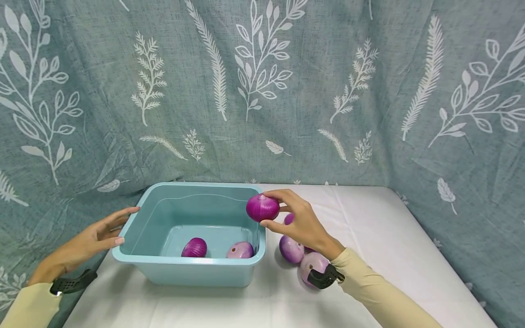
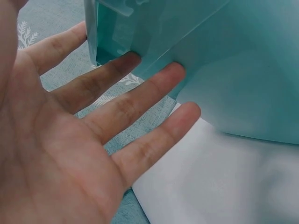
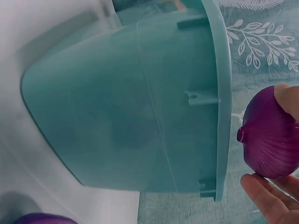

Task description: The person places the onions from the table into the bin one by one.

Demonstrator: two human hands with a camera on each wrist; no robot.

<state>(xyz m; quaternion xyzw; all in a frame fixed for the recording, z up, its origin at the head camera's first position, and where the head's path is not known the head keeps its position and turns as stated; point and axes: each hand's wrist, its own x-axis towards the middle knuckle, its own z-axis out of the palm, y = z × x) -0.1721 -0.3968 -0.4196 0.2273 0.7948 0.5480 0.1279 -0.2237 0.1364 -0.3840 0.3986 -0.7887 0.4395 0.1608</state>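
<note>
Two-handed: clamping a round purple onion (image 1: pixel 260 208) in right grip (image 1: pixel 301 223) above right rim of rectangular pale-blue plastic tub (image 1: pixel 193 273), likely for clearance; touching left rim with left grip (image 1: pixel 88 238) spread apart, likely for steadiness

Left grip (image 1: pixel 87 241) splayed, right grip (image 1: pixel 304 223) pincer-like

A round, glossy, deep-purple onion (image 1: pixel 261 208) is being pinched by the right hand (image 1: pixel 301 221) above the right rim of a light-blue, rectangular plastic tub (image 1: pixel 193 274). The tub's left rim is being touched by the left hand (image 1: pixel 90 237). A dark purple onion (image 1: pixel 194 248) and a paler lilac onion (image 1: pixel 240 250) are being contained inside. Beside the tub, purple-and-white onions (image 1: pixel 291 249) on a white cloth-covered table (image 1: pixel 365 214) are being partly hidden by the right hand and a black wrist strap (image 1: pixel 323 277). A grey-green, leaf-printed fabric (image 1: pixel 295 109) is being seen behind.
</note>
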